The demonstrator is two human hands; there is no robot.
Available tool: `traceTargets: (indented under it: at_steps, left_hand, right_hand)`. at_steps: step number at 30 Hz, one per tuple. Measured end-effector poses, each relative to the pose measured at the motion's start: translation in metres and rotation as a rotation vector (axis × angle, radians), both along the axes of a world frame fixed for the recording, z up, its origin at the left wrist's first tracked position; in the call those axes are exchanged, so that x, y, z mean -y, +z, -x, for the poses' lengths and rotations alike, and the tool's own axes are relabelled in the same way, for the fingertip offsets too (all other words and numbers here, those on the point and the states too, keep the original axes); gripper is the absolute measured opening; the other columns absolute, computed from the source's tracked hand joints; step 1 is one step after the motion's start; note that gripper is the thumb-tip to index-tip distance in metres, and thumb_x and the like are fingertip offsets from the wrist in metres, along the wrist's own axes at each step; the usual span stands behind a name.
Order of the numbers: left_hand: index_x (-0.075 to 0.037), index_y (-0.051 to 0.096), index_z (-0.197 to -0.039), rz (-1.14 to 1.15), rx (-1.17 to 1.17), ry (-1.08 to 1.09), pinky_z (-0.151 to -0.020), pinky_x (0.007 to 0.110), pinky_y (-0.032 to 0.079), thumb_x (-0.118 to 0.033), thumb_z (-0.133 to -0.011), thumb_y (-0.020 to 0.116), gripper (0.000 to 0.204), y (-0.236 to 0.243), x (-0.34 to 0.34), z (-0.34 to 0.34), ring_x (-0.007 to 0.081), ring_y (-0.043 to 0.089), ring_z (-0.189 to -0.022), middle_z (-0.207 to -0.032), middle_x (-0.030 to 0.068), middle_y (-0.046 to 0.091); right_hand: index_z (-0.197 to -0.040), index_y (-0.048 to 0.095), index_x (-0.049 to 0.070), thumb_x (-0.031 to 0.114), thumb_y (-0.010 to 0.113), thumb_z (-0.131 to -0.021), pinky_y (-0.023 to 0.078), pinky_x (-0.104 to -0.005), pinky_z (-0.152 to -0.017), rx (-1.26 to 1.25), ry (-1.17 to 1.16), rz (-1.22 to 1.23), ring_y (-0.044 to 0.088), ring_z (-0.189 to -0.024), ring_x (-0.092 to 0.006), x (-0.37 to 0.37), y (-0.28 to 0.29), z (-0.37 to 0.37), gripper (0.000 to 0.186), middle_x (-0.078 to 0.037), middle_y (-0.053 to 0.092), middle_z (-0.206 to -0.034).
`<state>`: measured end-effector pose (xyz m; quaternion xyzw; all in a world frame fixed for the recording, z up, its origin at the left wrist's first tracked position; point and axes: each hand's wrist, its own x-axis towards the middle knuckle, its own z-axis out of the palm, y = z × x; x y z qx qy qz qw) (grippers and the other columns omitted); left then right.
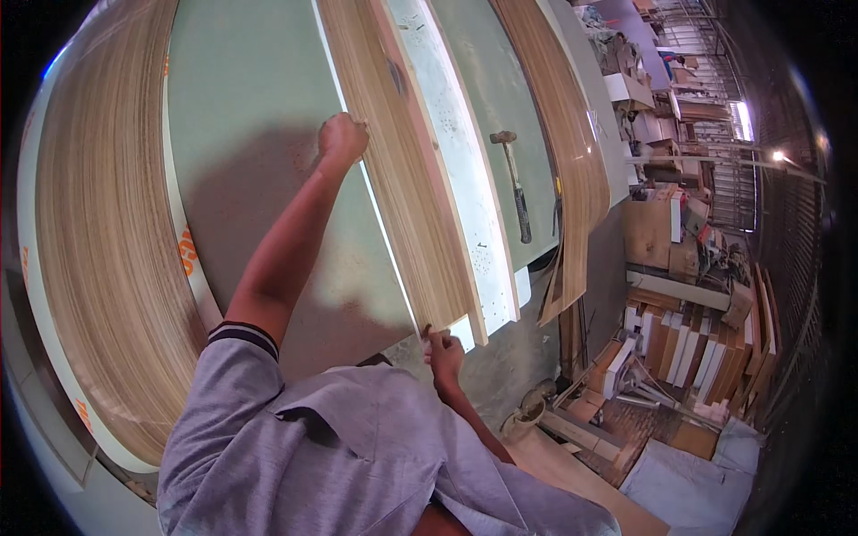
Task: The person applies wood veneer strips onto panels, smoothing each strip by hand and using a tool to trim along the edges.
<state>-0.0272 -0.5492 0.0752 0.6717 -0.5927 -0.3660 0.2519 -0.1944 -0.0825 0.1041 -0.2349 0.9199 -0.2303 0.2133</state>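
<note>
A long wood-grain laminate strip (407,179) lies on a pale board (465,188) that runs away from me across a green workbench (250,116). My left hand (342,140) is stretched forward, its fingers closed on the strip's left edge about halfway along. Close to my body, my right hand (442,350) pinches the strip's near end at the bench's front edge. A thin white edge (380,228) shows along the strip's left side.
A hammer (512,183) lies on the bench right of the board. A wide wood-grain sheet (107,268) curves along the left, and another strip (567,143) hangs off the right side. Stacked boards (688,348), cartons and scrap crowd the floor at right.
</note>
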Motion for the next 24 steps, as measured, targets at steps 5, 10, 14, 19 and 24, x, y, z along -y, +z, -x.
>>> traceTargets:
  at_steps: [5, 10, 14, 19, 24]
  left_hand:
    - [0.000, 0.072, -0.095, -0.166, -0.065, 0.031, -0.082, 0.047, 0.055, -0.036, -0.087, 0.068, 0.037, -0.004, -0.003, -0.012, 0.0419, 0.068, -0.096, -0.101, 0.0263, 0.069]
    - [0.004, 0.071, -0.091, -0.053, 0.053, -0.110, -0.082, 0.048, 0.056, -0.034, -0.085, 0.069, 0.038, 0.003, -0.037, 0.001, 0.0429, 0.068, -0.094, -0.098, 0.0276, 0.069]
    - [0.006, 0.069, -0.086, -0.085, -0.013, -0.186, -0.081, 0.048, 0.055, -0.028, -0.082, 0.072, 0.034, 0.004, -0.104, 0.002, 0.0438, 0.068, -0.091, -0.095, 0.0291, 0.068]
    - [0.004, 0.069, -0.086, -0.077, -0.015, -0.152, -0.081, 0.047, 0.054, -0.028, -0.085, 0.072, 0.031, 0.017, -0.156, 0.012, 0.0422, 0.068, -0.091, -0.093, 0.0269, 0.069]
    - [0.003, 0.070, -0.086, -0.100, 0.019, -0.160, -0.080, 0.046, 0.055, -0.030, -0.086, 0.071, 0.033, 0.018, -0.129, 0.009, 0.0408, 0.069, -0.089, -0.091, 0.0256, 0.069]
  right_hand:
    - [-0.092, 0.062, 0.001, 0.026, 0.074, -0.086, 0.054, -0.0299, -0.055, 0.573, -0.369, 0.129, 0.066, -0.067, -0.0183, 0.014, 0.030, -0.024, 0.028, -0.007, 0.064, -0.077]
    - [-0.098, 0.064, -0.002, 0.011, 0.069, -0.087, 0.058, -0.0316, -0.058, 0.733, -0.510, 0.228, 0.068, -0.067, -0.0220, 0.012, 0.019, -0.009, 0.018, -0.010, 0.066, -0.079]
    - [-0.101, 0.065, -0.002, 0.005, 0.062, -0.090, 0.060, -0.0328, -0.066, 0.768, -0.590, 0.293, 0.070, -0.077, -0.0237, 0.020, 0.015, -0.015, 0.014, -0.011, 0.068, -0.086]
    - [-0.104, 0.063, -0.003, 0.004, 0.059, -0.093, 0.060, -0.0343, -0.067, 0.883, -0.525, 0.405, 0.071, -0.078, -0.0246, 0.045, 0.013, -0.022, 0.014, -0.012, 0.069, -0.089]
    - [-0.116, 0.058, -0.004, 0.006, 0.048, -0.099, 0.059, -0.0363, -0.084, 0.923, -0.485, 0.400, 0.069, -0.093, -0.0250, 0.072, 0.016, -0.031, 0.022, -0.013, 0.067, -0.103]
